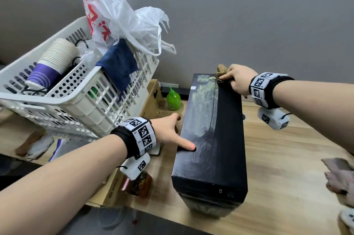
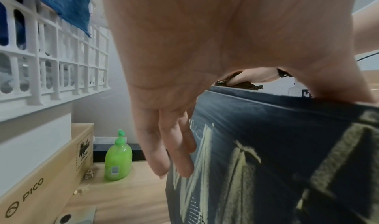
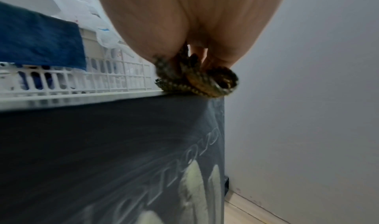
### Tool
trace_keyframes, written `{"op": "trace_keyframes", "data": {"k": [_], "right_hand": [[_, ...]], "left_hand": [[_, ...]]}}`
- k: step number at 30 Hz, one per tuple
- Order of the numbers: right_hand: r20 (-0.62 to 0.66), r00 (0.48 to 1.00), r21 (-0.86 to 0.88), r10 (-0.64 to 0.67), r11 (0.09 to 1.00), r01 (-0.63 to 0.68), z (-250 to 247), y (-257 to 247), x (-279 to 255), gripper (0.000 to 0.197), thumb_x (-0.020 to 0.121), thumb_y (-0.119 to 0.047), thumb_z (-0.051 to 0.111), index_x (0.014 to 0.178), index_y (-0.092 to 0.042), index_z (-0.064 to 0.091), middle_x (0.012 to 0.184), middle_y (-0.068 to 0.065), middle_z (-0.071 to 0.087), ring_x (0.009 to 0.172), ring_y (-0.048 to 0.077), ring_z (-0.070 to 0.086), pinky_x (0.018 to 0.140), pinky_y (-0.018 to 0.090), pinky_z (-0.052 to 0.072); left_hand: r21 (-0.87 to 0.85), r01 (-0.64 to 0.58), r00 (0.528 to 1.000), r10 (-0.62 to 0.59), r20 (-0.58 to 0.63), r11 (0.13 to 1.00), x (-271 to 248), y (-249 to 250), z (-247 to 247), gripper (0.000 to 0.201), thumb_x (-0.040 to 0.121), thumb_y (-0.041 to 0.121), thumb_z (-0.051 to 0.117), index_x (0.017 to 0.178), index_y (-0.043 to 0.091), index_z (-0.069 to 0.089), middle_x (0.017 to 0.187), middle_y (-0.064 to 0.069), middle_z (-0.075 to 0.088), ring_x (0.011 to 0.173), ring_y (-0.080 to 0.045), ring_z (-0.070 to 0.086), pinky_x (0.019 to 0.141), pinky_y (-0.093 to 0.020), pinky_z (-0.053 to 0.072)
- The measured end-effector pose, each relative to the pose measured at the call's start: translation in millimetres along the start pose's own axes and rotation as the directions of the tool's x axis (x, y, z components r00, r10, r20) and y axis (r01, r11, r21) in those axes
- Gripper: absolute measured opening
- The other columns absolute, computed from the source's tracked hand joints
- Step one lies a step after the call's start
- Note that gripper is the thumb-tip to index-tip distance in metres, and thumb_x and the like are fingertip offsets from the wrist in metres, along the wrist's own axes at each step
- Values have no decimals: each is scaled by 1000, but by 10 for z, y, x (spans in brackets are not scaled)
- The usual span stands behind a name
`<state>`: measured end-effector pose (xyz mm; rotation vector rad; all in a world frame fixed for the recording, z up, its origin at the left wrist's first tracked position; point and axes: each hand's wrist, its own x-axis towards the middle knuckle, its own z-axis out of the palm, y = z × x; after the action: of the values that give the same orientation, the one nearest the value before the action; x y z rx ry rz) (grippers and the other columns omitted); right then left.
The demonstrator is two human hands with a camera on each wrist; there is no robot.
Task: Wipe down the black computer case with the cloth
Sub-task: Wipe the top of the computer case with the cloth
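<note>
Your right fingers [image 1: 227,76] are curled tight around the bunched cloth [image 1: 221,71] at the far top corner of the black computer case [image 1: 212,139], which stands upright on the counter [image 1: 287,158]. Your left hand [image 1: 168,131] braces the near top edge, fingers straight down its side. Flatten the cloth and draw it toward you in overlapping passes, since dusty streaks show along the top.

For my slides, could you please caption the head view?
Right hand presses a bunched cloth on the black computer case's far top edge while the left hand steadies its side.
</note>
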<state>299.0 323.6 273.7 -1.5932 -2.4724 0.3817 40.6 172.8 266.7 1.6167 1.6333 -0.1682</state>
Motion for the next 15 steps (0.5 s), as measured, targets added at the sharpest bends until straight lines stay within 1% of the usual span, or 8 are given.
{"op": "trace_keyframes", "data": {"k": [2,4,5,7,9,12,14,15], "right_hand": [[20,999,39,-32,999,32,17,-103,-119,40,91,-5,48,118,-27,68,122,-1,55,115,24,54,96,24,37],[47,995,90,-89,992,85,55,-249,-291,36,92,-5,51,115,-25,70,117,0,57,113,22,55,93,19,34],[67,990,115,-123,987,115,69,-324,-392,34,92,-6,52,114,-24,71,115,2,58,112,22,55,92,18,34],[111,974,152,-196,972,178,84,-480,-614,31,92,-7,55,114,-22,71,110,3,59,108,20,56,92,17,35],[171,952,174,-253,959,223,91,-665,-840,29,92,-9,57,114,-22,70,104,0,57,102,15,56,87,13,35],[268,909,189,-318,943,274,110,-923,-1146,30,93,-14,57,116,-27,70,98,-11,51,91,3,50,78,3,32],[313,882,187,-353,933,307,139,-1026,-1293,30,93,-18,56,118,-31,68,98,-14,49,88,-1,48,77,2,32],[320,876,181,-362,930,318,147,-1048,-1335,31,93,-20,55,119,-32,67,98,-15,48,88,-2,47,77,2,32]], "left_hand": [[23,-11,1000,11,-22,1000,-34,26,-13,149,23,86,76,146,21,24,131,6,54,116,-14,55,104,-37,46],[51,-19,999,21,-35,999,-60,37,-20,154,23,87,75,150,20,19,144,3,46,126,-17,49,108,-39,42],[66,-18,999,20,-41,998,-63,37,-19,155,24,87,75,151,21,15,150,0,40,131,-19,46,110,-39,41],[96,-12,998,17,-55,995,-62,42,-14,157,24,89,74,153,21,13,155,-2,34,135,-21,43,111,-40,39],[131,-7,998,16,-64,991,-42,34,-16,159,22,91,72,152,20,14,153,-4,36,134,-23,44,110,-41,40],[183,-1,997,15,-80,983,-12,42,-33,157,18,94,68,147,18,20,140,-4,47,123,-25,51,104,-42,45],[204,-16,996,33,-82,979,-3,38,-46,154,16,94,68,143,17,25,131,-3,52,115,-24,55,100,-41,49],[211,-26,996,44,-81,977,0,41,-56,153,15,94,68,140,17,27,127,-2,53,111,-23,56,98,-41,50]]}}
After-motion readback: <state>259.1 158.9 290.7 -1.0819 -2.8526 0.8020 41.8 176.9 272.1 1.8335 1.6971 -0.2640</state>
